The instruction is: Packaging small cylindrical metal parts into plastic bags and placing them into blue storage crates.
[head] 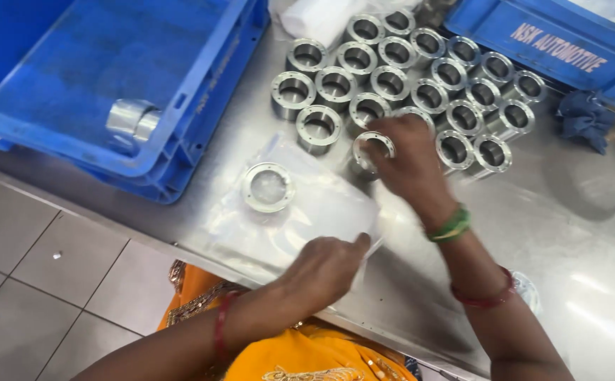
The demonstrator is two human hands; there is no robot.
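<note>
My right hand grips a shiny metal ring at the near edge of a cluster of several similar metal rings standing on the steel table. My left hand presses down on the near edge of a clear plastic bag lying flat on the table. One metal ring rests on or inside the bag, left of my right hand; I cannot tell which.
A large blue plastic crate at the left holds one metal ring. Another blue crate sits at the back right, with a dark blue cloth beside it. The tiled floor lies below the table edge.
</note>
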